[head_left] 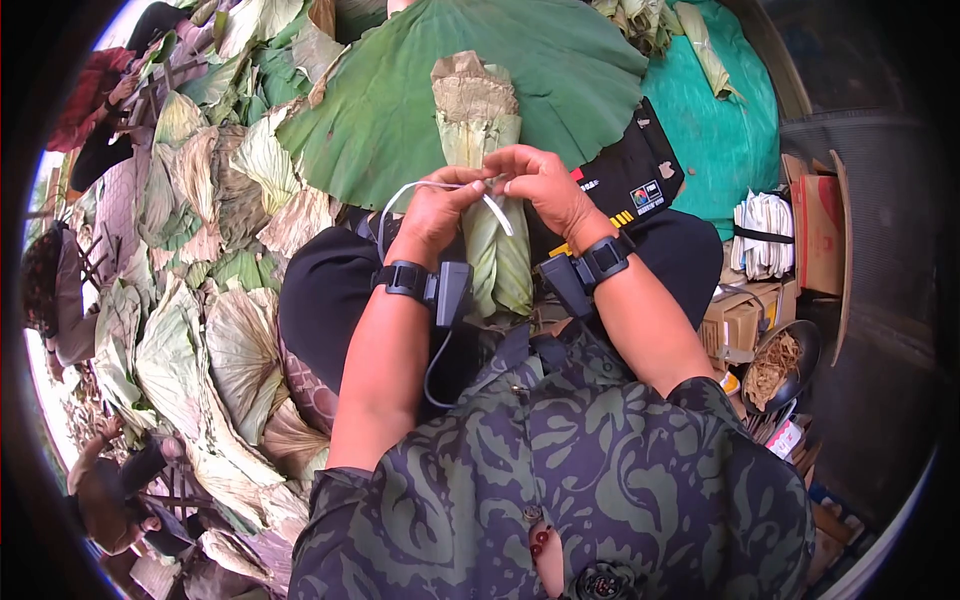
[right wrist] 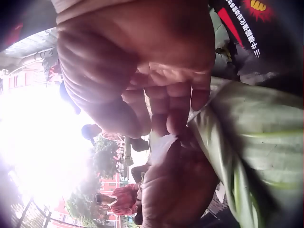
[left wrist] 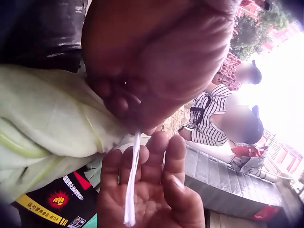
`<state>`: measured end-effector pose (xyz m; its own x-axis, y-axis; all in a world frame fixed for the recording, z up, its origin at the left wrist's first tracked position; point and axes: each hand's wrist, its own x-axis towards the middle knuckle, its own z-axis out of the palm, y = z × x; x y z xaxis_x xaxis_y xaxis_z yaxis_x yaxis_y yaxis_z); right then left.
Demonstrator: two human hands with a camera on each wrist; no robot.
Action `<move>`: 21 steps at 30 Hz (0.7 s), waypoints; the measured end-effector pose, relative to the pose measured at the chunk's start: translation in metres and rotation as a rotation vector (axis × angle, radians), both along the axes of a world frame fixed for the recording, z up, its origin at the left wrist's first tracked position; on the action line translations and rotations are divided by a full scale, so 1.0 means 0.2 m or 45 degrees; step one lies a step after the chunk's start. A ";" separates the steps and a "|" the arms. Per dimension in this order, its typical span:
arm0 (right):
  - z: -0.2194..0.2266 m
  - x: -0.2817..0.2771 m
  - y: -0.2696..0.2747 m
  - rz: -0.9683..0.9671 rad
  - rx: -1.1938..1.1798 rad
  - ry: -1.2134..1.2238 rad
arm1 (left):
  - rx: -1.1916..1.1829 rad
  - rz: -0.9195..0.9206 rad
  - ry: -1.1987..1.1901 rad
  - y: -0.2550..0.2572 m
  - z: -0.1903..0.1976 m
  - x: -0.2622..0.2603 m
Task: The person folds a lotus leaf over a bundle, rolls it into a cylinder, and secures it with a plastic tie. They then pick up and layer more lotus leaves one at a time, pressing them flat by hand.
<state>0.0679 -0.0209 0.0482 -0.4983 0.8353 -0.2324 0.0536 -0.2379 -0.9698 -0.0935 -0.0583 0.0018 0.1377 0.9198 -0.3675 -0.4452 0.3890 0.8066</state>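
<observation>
A long folded leaf bundle (head_left: pixel 497 260) lies between the person's knees, its brown dry end on a large green leaf (head_left: pixel 370 120). Around its middle is a white strip (head_left: pixel 497 214), one end hanging over the bundle and a loop standing out at the left. The left hand (head_left: pixel 437 212) pinches the strip at the bundle, fingers curled. Beside it the right hand (head_left: pixel 545 192) has bent fingers meeting the strip close to the left fingertips. In the left wrist view the strip (left wrist: pixel 132 185) hangs from the left fingers, in front of the right palm (left wrist: pixel 147 202).
Dried leaves (head_left: pixel 240 340) cover the ground at left, where several people sit. A green sheet (head_left: pixel 725 130), a black box (head_left: pixel 640 165), a paper stack (head_left: pixel 763 235) and a pan (head_left: pixel 782 365) are at right. Under the bundle are the person's dark-clothed legs.
</observation>
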 end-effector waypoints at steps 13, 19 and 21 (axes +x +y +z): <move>-0.09 -0.01 0.07 0.226 0.817 -0.781 | 0.335 0.059 0.497 0.00 0.01 0.07; -0.10 0.02 0.11 0.214 0.236 -0.520 | 0.964 0.122 1.419 0.04 -0.04 0.08; -0.09 0.03 0.10 0.143 0.001 -0.325 | 0.936 0.200 1.424 0.04 -0.04 0.10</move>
<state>0.0744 -0.0016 0.0311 -0.5132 0.7785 -0.3614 0.3220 -0.2157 -0.9219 -0.0735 -0.0503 -0.0067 -0.0336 0.9288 0.3692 0.5841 -0.2814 0.7613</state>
